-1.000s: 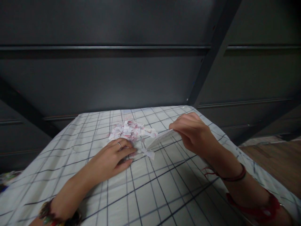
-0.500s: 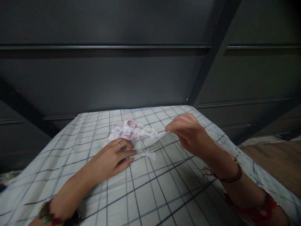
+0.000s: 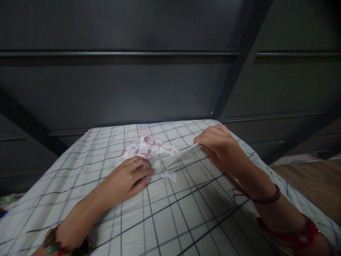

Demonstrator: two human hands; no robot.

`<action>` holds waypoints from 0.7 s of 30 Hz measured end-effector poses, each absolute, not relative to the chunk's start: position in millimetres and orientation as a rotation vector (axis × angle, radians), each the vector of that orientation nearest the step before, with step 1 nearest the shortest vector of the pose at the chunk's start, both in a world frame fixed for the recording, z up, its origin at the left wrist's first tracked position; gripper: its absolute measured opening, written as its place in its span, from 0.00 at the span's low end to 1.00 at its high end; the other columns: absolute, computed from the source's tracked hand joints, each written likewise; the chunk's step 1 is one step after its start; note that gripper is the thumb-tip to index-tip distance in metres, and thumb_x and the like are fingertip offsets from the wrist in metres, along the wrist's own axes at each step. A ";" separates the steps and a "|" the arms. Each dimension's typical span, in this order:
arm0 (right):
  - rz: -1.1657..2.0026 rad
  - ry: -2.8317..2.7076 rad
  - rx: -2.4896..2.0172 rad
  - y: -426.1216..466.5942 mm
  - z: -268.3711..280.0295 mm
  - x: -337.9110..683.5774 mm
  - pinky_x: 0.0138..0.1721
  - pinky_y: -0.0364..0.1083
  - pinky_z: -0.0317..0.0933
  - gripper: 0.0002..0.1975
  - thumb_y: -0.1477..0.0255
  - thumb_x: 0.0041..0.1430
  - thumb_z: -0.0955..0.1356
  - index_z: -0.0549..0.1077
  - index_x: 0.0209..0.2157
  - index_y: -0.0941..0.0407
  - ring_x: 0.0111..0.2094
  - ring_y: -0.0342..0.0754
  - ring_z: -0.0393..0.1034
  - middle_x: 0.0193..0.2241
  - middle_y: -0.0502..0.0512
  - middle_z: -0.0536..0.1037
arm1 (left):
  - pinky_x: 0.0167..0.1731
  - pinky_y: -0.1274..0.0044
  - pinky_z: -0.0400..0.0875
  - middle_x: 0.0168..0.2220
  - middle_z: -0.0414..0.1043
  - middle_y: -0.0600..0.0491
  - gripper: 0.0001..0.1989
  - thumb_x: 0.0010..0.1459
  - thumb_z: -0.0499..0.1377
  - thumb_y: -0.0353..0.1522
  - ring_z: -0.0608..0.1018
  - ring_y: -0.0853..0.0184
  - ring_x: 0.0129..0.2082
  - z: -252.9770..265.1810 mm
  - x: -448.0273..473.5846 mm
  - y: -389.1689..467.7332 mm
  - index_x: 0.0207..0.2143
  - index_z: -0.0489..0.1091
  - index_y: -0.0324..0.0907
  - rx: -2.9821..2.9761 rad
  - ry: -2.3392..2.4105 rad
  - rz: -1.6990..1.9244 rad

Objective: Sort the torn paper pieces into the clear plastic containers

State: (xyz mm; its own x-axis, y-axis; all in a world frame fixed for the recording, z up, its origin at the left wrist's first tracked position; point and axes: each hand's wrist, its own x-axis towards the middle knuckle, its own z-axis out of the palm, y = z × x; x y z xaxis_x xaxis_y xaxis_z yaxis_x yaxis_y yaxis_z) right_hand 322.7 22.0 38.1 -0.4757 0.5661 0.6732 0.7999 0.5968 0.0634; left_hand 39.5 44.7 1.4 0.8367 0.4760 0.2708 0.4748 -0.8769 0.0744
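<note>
A heap of torn paper scraps (image 3: 145, 147), white with pink marks, lies on the checked cloth. My left hand (image 3: 133, 175) rests at its near edge, fingers bent loosely and thumb a little apart. A bit of paper shows at its fingertips; what lies under the palm is hidden. My right hand (image 3: 217, 144) pinches one end of a thin, flat, whitish strip (image 3: 182, 156). The strip slants down to the left, its lower end close to the cloth. Just below that end lies a single white scrap (image 3: 169, 175).
The white cloth with dark grid lines (image 3: 160, 220) covers the surface. A dark panelled wall (image 3: 128, 89) stands right behind its far edge. Wooden floor (image 3: 309, 177) shows at the right, and some blurred coloured items (image 3: 9, 202) at the far left.
My right hand has shifted slightly right and up, taking the strip with it. The left hand, the heap and the single scrap have stayed in place.
</note>
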 end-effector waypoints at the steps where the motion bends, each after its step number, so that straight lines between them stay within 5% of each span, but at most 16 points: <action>1: -0.510 -2.199 -1.072 21.9 38.2 323.4 0.36 0.45 0.51 0.13 0.85 0.53 0.58 0.67 0.27 0.54 0.31 0.45 0.62 0.24 0.48 0.71 | 0.44 0.70 0.67 0.41 0.67 0.48 0.12 0.61 0.50 0.30 0.69 0.64 0.43 1.4 39.5 44.6 0.44 0.69 0.42 3.007 0.779 0.446; 21: -0.664 -2.211 -1.080 24.2 40.6 339.3 0.34 0.45 0.53 0.11 0.83 0.54 0.59 0.67 0.26 0.55 0.30 0.45 0.64 0.24 0.50 0.72 | 0.43 0.71 0.68 0.40 0.69 0.49 0.12 0.61 0.50 0.30 0.71 0.65 0.42 -2.1 39.1 48.0 0.43 0.71 0.42 2.999 0.749 0.521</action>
State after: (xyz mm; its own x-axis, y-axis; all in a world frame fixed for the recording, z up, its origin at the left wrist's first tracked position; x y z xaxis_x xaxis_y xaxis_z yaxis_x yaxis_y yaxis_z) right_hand 339.3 24.2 40.6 -0.5006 0.5270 0.6868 0.8182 0.5471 0.1765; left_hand 39.1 48.0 -2.1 0.8305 0.4586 0.3162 0.4563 -0.8857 0.0861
